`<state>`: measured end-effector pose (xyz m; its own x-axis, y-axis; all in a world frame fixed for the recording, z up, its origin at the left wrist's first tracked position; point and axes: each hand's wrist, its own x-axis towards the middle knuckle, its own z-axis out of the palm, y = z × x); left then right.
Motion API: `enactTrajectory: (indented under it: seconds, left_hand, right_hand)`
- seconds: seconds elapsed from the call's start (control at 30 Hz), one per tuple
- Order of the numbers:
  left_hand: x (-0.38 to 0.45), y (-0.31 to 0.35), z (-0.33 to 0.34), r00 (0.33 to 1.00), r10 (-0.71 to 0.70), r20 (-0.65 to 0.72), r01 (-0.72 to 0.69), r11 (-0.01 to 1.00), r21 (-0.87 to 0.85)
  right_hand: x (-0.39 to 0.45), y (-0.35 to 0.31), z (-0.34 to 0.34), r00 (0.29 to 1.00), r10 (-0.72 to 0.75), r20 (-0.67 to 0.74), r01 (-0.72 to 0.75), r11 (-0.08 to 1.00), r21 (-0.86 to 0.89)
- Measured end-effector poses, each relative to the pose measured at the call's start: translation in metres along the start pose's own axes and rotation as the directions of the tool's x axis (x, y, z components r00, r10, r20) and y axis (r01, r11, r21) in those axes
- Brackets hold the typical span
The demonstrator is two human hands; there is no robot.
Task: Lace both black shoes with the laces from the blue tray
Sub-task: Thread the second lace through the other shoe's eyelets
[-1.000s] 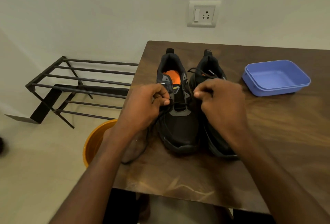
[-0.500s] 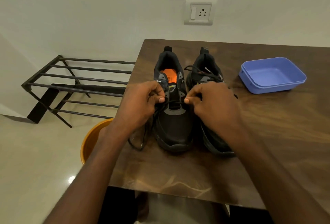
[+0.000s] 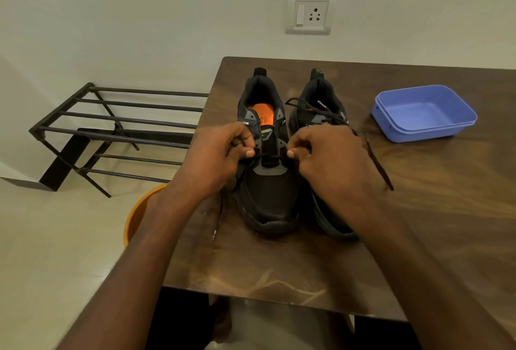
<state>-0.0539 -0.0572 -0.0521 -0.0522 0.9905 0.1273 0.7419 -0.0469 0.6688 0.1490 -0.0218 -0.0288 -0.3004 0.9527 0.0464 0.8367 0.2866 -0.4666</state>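
Two black shoes stand side by side on the brown table (image 3: 418,224), toes toward me. The left shoe (image 3: 268,199) has an orange insole and a black lace (image 3: 269,156) stretched across its lowest eyelets. My left hand (image 3: 217,162) pinches the lace at the shoe's left side; its loose end trails down to the table. My right hand (image 3: 332,165) pinches the lace on the other side. The right shoe (image 3: 318,109) carries a lace through its upper part, and one end (image 3: 379,165) lies on the table beyond my right hand. The blue tray (image 3: 424,113) holds nothing.
A black metal shoe rack (image 3: 117,131) stands on the floor left of the table. An orange bucket (image 3: 139,215) sits under the table's left edge. A wall socket (image 3: 310,13) is on the wall behind.
Both hands have drawn slightly apart, pulling the lace taut across the left shoe's lowest eyelets. The loose end by my left hand now hangs straighter on the table.
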Motion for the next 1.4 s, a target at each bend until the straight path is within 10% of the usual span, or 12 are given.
enactTrajectory:
  seconds: [0.2, 0.43, 0.67, 0.9, 1.1, 1.4]
  left_hand:
    - [0.001, 0.003, -0.002, 1.000, -0.013, 0.007, 0.013, 1.000, 0.026]
    - [0.000, 0.006, -0.003, 1.000, -0.027, -0.002, 0.027, 0.999, -0.035]
    - [0.001, 0.005, -0.006, 1.000, -0.021, -0.021, 0.021, 0.999, -0.024]
    - [0.001, 0.005, -0.006, 1.000, -0.002, -0.015, 0.002, 1.000, 0.007]
    - [0.002, 0.006, -0.006, 1.000, -0.026, 0.000, 0.026, 1.000, 0.016]
    - [0.000, 0.006, -0.008, 0.999, -0.002, 0.041, 0.002, 1.000, 0.012]
  right_hand:
    - [-0.002, 0.023, -0.033, 0.840, 0.072, -0.538, -0.063, 0.997, 0.035]
    - [-0.003, -0.011, 0.001, 0.997, -0.073, -0.008, 0.072, 0.995, -0.074]
    - [-0.001, 0.013, -0.032, 0.937, 0.040, -0.347, -0.088, 0.988, -0.125]
    - [-0.001, -0.019, -0.008, 0.992, -0.128, 0.017, 0.128, 0.958, -0.256]
    - [0.001, 0.006, -0.025, 0.984, 0.036, -0.173, -0.076, 0.970, -0.231]
    - [0.003, -0.004, -0.011, 0.994, -0.090, 0.066, 0.098, 0.985, -0.144]
